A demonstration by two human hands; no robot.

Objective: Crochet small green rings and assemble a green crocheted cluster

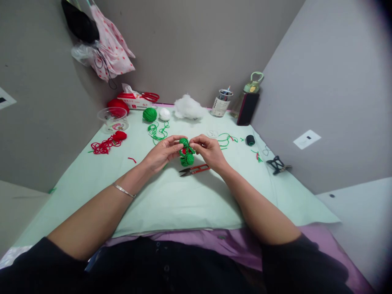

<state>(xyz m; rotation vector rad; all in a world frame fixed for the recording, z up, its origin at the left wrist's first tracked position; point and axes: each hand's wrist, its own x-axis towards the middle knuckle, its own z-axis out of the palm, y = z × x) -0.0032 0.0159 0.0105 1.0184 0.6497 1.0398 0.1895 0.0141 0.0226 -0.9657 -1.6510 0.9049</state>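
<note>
Between my hands, above the pale green tablecloth, is a small green and red crocheted piece (pixel 187 158) with rounded green parts. My left hand (pixel 163 153) grips it from the left, thumb and fingers closed on its upper part. From the right, my right hand (pixel 210 150) pinches at its upper right side with thumb and forefinger; whether a needle or a yarn end is in that pinch is too small to tell. Just below lie red-handled thread snips (pixel 195 170), blades pointing left, close under my right hand.
Green yarn ball (pixel 150 114), white ball (pixel 164 114) and fluffy stuffing (pixel 189 108) sit at the back. Tangled red yarn (pixel 105 145) and a clear tub (pixel 114 120) are left. A pen jar (pixel 222 103), phone (pixel 248 109) and black clip stand (pixel 278 165) stand right.
</note>
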